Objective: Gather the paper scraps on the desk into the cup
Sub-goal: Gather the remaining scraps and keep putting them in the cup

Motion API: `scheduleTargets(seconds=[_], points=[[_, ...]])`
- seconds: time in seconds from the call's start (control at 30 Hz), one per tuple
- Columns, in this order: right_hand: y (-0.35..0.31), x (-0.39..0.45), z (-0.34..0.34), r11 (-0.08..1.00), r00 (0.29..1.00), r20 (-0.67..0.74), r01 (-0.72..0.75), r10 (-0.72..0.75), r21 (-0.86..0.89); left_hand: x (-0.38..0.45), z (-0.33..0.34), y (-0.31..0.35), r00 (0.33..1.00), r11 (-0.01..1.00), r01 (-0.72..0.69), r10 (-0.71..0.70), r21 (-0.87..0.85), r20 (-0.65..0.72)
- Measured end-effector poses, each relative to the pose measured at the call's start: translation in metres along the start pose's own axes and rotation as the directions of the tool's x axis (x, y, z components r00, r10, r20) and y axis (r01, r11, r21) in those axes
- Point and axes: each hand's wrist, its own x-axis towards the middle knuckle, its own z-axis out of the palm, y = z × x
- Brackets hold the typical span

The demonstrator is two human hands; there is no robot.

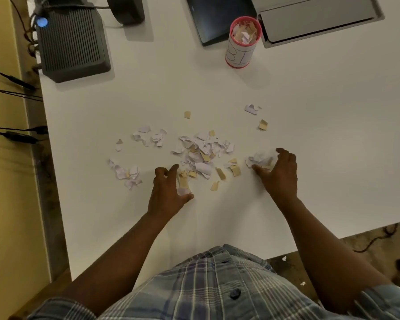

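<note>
White and tan paper scraps (203, 150) lie scattered over the middle of the white desk (321, 158). My left hand (169, 190) rests at the pile's near left side, fingers curled around a few tan and white scraps. My right hand (278, 174) cups a small clump of white scraps at the pile's right end. A red-rimmed cup (241, 42) with a white label stands upright at the back, holding several scraps. Smaller clusters of scraps (127, 174) lie to the left and two stray scraps (252, 109) to the far right.
A dark ribbed box (72, 42) with a blue light sits at the back left, with cables running off the desk's left edge. A dark laptop (217, 17) and a grey device (316, 19) flank the cup. The desk's near edge runs by my shirt.
</note>
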Motion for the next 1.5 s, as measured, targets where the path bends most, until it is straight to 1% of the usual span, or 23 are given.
scheduleTargets(seconds=[0.03, 0.07, 0.1, 0.17, 0.3, 0.4, 0.47, 0.53, 0.6, 0.67, 0.7, 0.77, 0.83, 0.93, 1.0, 1.03, 1.1, 1.27, 1.4, 1.47, 1.5], points=[[-0.001, 0.001, 0.002, 0.999, 0.999, 0.025, -0.04, 0.041, -0.025, 0.001, 0.001, 0.001, 1.0, 1.0, -0.022, 0.022, 0.018, 0.011], [-0.004, 0.001, 0.005, 0.997, 0.997, 0.06, -0.047, 0.05, -0.058, 0.001, 0.002, 0.002, 0.998, 0.998, -0.052, 0.052, 0.037, 0.018], [-0.007, 0.0, 0.008, 0.995, 0.995, 0.1, -0.017, 0.027, -0.095, 0.0, 0.004, 0.004, 0.996, 0.995, -0.083, 0.082, 0.056, 0.023], [-0.015, -0.005, 0.015, 0.983, 0.983, 0.172, 0.096, -0.07, -0.154, -0.001, 0.006, 0.008, 0.993, 0.99, -0.12, 0.119, 0.08, 0.025], [-0.035, -0.019, 0.028, 0.934, 0.93, 0.282, 0.297, -0.235, -0.199, -0.001, 0.007, 0.012, 0.986, 0.984, -0.166, 0.166, 0.065, 0.013], [-0.045, -0.031, 0.036, 0.856, 0.878, 0.322, 0.443, -0.354, -0.267, 0.002, 0.004, 0.013, 0.981, 0.979, -0.195, 0.195, 0.056, 0.008], [-0.046, -0.038, 0.039, 0.786, 0.825, 0.367, 0.542, -0.43, -0.297, 0.004, 0.003, 0.012, 0.978, 0.976, -0.209, 0.208, 0.055, 0.017], [-0.045, -0.043, 0.04, 0.734, 0.778, 0.406, 0.608, -0.479, -0.3, 0.006, 0.0, 0.012, 0.977, 0.976, -0.213, 0.212, 0.041, 0.027], [-0.044, -0.044, 0.04, 0.723, 0.761, 0.408, 0.631, -0.505, -0.281, 0.008, -0.002, 0.012, 0.979, 0.98, -0.2, 0.199, 0.023, 0.042], [-0.043, -0.042, 0.039, 0.749, 0.766, 0.393, 0.619, -0.508, -0.237, 0.011, -0.005, 0.012, 0.986, 0.988, -0.156, 0.157, -0.01, 0.057], [-0.043, -0.04, 0.038, 0.78, 0.781, 0.379, 0.592, -0.496, -0.201, 0.012, -0.007, 0.012, 0.99, 0.992, -0.123, 0.125, -0.036, 0.066], [-0.045, -0.036, 0.032, 0.86, 0.83, 0.338, 0.5, -0.443, -0.101, 0.015, -0.012, 0.012, 0.994, 0.992, -0.073, 0.081, -0.107, 0.071], [-0.048, -0.029, 0.023, 0.914, 0.872, 0.306, 0.404, -0.382, -0.012, 0.019, -0.019, 0.012, 0.998, 0.98, -0.053, 0.058, -0.19, 0.024], [-0.055, -0.016, 0.007, 0.964, 0.929, 0.26, 0.246, -0.265, 0.104, 0.03, -0.034, 0.015, 1.0, 0.953, 0.023, -0.026, -0.303, -0.006], [-0.061, -0.003, -0.004, 0.973, 0.954, 0.247, 0.125, -0.172, 0.196, 0.04, -0.043, 0.018, 0.996, 0.918, 0.079, -0.085, -0.388, 0.0], [-0.066, 0.005, -0.01, 0.969, 0.959, 0.238, 0.098, -0.153, 0.225, 0.046, -0.048, 0.02, 0.995, 0.903, 0.094, -0.103, -0.418, 0.001], [-0.079, 0.023, -0.021, 0.961, 0.964, 0.202, 0.119, -0.171, 0.248, 0.057, -0.055, 0.025, 0.994, 0.892, 0.101, -0.111, -0.44, 0.003], [-0.127, 0.086, -0.05, 0.929, 0.972, 0.051, 0.201, -0.228, 0.312, 0.083, -0.064, 0.04, 0.996, 0.905, 0.064, -0.086, -0.42, -0.033], [-0.172, 0.15, -0.066, 0.907, 0.914, -0.138, 0.398, -0.381, 0.138, 0.092, -0.065, 0.051, 0.997, 0.901, 0.01, -0.043, -0.434, -0.067], [-0.191, 0.186, -0.067, 0.894, 0.878, -0.186, 0.448, -0.44, -0.001, 0.094, -0.065, 0.053, 0.997, 0.906, -0.017, -0.018, -0.423, -0.078], [-0.2, 0.204, -0.066, 0.885, 0.867, -0.181, 0.46, -0.465, -0.071, 0.093, -0.065, 0.054, 0.997, 0.91, -0.03, -0.005, -0.413, -0.083]])
